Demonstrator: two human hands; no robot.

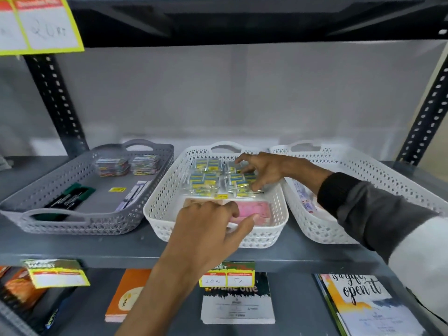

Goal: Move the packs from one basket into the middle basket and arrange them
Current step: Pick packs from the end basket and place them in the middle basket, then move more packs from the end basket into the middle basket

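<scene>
The white middle basket (pixel 155 209) sits on the shelf with several blue-and-yellow packs (pixel 204 181) in clear wrap at its back and pink packs (pixel 254 208) at its front. My left hand (pixel 208 229) reaches over the front rim, fingers and thumb closed on a pink pack. My right hand (pixel 261 170) lies spread over the blue-and-yellow packs at the back right, fingertips touching them. The white right basket (pixel 363 180) holds a few packs, mostly hidden by my right sleeve. The grey left basket (pixel 80 221) holds colourful packs (pixel 128 164) at its back.
In the grey basket lie a dark green pen pack (pixel 70 196), a white pen pack (pixel 134 194) and a yellow price tag (pixel 117 189). Notebooks (pixel 237 301) lie on the shelf below. Price labels (pixel 226 275) hang from the shelf edge. Perforated uprights (pixel 55 100) flank the shelf.
</scene>
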